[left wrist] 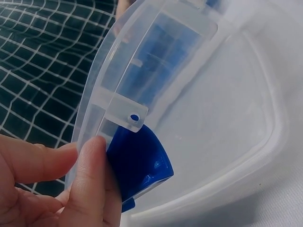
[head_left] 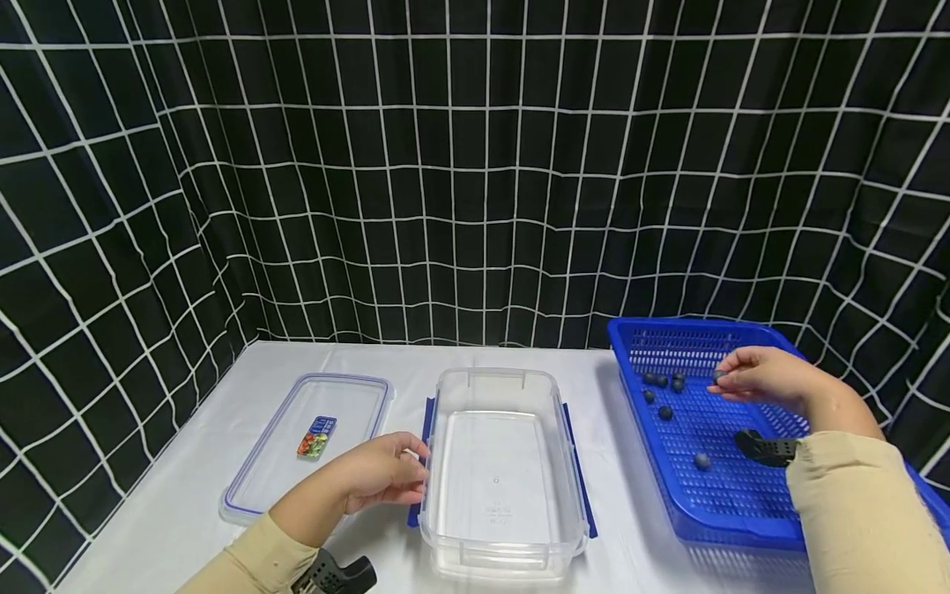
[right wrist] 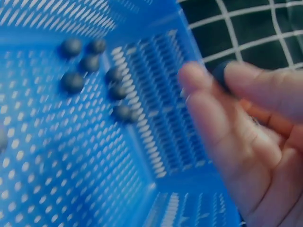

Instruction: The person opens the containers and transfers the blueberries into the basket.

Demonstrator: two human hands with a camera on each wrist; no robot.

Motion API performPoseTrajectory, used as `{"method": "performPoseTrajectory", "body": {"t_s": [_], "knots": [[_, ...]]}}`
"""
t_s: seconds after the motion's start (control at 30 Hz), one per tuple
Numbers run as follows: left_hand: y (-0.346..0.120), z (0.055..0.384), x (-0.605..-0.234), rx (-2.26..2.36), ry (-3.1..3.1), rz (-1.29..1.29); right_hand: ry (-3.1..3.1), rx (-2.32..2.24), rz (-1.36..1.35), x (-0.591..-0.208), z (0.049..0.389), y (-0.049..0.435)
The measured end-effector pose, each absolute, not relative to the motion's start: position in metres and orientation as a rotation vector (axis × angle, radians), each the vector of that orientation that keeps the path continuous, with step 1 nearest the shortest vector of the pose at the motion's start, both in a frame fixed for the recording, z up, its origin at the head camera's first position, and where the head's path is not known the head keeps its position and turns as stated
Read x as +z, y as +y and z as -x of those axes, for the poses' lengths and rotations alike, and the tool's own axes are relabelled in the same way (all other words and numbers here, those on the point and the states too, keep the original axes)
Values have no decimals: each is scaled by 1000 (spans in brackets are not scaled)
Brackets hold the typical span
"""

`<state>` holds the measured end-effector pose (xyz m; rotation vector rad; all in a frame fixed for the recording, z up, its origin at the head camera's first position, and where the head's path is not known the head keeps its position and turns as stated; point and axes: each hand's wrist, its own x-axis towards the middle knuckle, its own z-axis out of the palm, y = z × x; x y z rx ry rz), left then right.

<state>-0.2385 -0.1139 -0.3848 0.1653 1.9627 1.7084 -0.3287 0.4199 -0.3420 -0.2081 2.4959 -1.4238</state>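
My right hand pinches a blueberry between thumb and fingertips, raised over the blue basket. In the right wrist view the dark blueberry shows partly between the fingers. Several more blueberries lie on the basket floor, mostly toward its back left. At the left side of a clear plastic container, my left hand grips the edge. The left wrist view has its thumb and fingers at the rim beside a blue locking flap, which hangs folded outward.
A clear lid with a blue seal and a printed label lies flat on the white table, left of the container. Behind the table hangs a black curtain with a white grid.
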Motion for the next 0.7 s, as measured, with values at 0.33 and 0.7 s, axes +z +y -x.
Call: {"method": "performPoseTrajectory", "body": {"t_s": [0.33,0.7], "knots": [[-114,236,-384,1701,1958,-164,2455,-1421,97,-359,329,434],[-114,235,-386,1711,1947,-161,2472,-1335,66,-360,323,430]]}}
